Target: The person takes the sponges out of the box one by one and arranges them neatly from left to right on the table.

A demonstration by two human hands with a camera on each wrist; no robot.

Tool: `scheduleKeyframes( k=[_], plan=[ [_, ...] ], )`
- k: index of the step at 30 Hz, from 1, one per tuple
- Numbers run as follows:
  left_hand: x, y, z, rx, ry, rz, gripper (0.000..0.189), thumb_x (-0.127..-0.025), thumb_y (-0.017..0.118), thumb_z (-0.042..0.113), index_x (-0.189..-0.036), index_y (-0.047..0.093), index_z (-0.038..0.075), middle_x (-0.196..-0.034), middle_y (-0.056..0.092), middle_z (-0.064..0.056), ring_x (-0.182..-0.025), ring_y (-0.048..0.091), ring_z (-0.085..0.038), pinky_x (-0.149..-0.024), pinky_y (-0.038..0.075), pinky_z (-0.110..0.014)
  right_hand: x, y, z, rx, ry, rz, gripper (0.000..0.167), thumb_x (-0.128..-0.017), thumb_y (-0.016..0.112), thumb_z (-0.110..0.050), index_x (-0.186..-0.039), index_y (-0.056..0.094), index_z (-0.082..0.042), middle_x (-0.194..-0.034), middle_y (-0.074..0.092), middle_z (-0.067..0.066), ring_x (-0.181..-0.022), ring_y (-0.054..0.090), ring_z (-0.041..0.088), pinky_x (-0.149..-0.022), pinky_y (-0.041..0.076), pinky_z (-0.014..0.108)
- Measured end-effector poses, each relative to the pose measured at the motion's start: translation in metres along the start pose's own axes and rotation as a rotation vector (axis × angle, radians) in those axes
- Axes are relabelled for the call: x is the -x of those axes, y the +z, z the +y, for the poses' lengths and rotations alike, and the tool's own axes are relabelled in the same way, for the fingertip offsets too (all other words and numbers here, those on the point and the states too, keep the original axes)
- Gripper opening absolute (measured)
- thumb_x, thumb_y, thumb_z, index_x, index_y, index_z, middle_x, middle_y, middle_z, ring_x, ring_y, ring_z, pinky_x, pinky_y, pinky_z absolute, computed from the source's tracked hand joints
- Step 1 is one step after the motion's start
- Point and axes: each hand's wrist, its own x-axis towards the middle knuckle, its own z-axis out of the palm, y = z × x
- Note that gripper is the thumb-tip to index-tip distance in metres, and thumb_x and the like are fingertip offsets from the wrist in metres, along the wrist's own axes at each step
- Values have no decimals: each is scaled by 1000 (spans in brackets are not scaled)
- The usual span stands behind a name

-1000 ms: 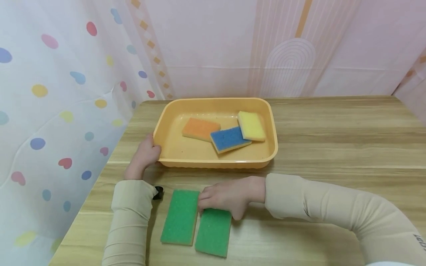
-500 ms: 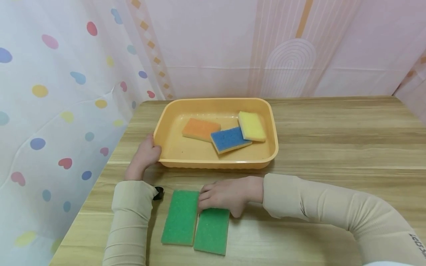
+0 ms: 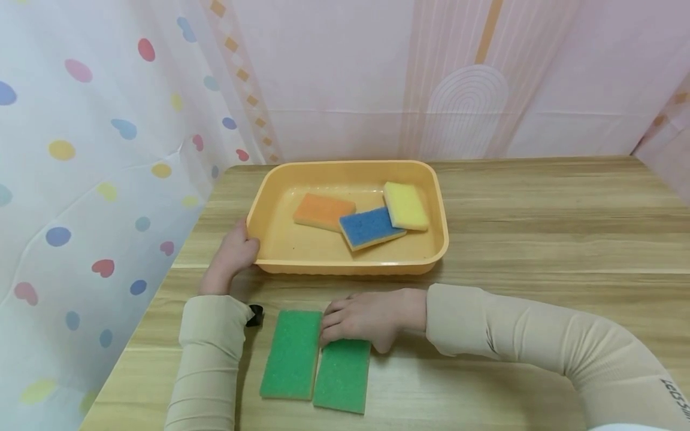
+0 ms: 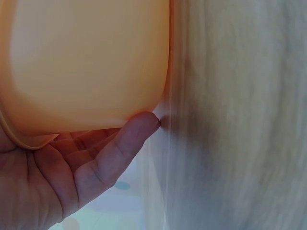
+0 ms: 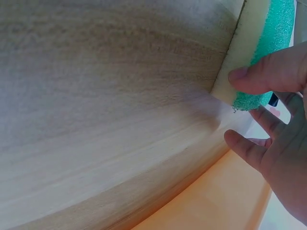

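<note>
My left hand [image 3: 233, 250] grips the near left corner of a yellow-orange plastic basin [image 3: 345, 268]. In the left wrist view its thumb [image 4: 132, 141] presses the basin's outer wall, and the other fingers pass behind it. Two green-topped sponges lie side by side on the table in front of the basin. My right hand [image 3: 366, 320] pinches the far end of the right green sponge [image 3: 342, 377] from above. The right wrist view has its thumb [image 5: 264, 74] against the sponge's pale side. The left green sponge [image 3: 291, 353] lies close along it.
Inside the basin are an orange sponge [image 3: 323, 211], a blue sponge [image 3: 371, 227] and a yellow sponge [image 3: 406, 206], the blue and yellow ones overlapping. A wooden table [image 3: 539, 239] carries everything. Patterned curtains [image 3: 345, 72] hang behind and at the left.
The right hand has shifted the right green sponge slightly left, narrowing the gap to the left one. The left hand and basin stay put; the head view has tilted a little.
</note>
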Motion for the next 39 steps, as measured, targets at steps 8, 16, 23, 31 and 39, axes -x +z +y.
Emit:
scheduleKeyframes(
  k=[8, 16, 23, 31, 39],
  plan=[
    [0, 1, -1, -3, 12, 8, 56, -85, 27, 4, -137, 12, -10, -109, 45, -35, -69, 59, -26, -54, 54, -38, 3, 0, -1, 12, 34, -8, 86, -61, 63, 9, -135, 38, -28, -134, 35, -6, -124, 28, 15, -100, 34, 35],
    [-1, 1, -2, -16, 13, 10, 57, -85, 28, 4, -138, 11, -10, -109, 45, -34, -69, 59, -27, -54, 54, -37, 8, -7, -2, -35, 85, -23, 91, -57, 64, 7, -135, 37, -31, -135, 32, -3, -122, 27, 15, -95, 38, 33],
    [-2, 0, -4, -19, 18, 10, 55, -84, 28, 5, -136, 14, -11, -105, 46, -33, -67, 59, -26, -53, 54, -38, 12, -16, 0, -73, 124, 8, 86, -59, 62, 6, -135, 38, -28, -133, 33, 0, -115, 32, 16, -77, 41, 24],
    [0, 0, -3, -27, 16, 7, 54, -86, 27, 6, -135, 15, -12, -107, 45, -33, -70, 58, -27, -56, 54, -38, 15, -26, 8, -125, 96, 170, 68, -68, 67, -9, -131, 43, -16, -123, 40, 3, -104, 38, 13, -80, 39, 20],
    [-1, 1, -4, -41, 20, 9, 55, -85, 27, 6, -135, 15, -12, -104, 46, -33, -68, 59, -27, -55, 54, -37, 23, -37, 22, -153, 182, 414, 52, -74, 63, -17, -124, 48, -10, -114, 44, 2, -98, 43, 13, -80, 42, 23]
  ],
)
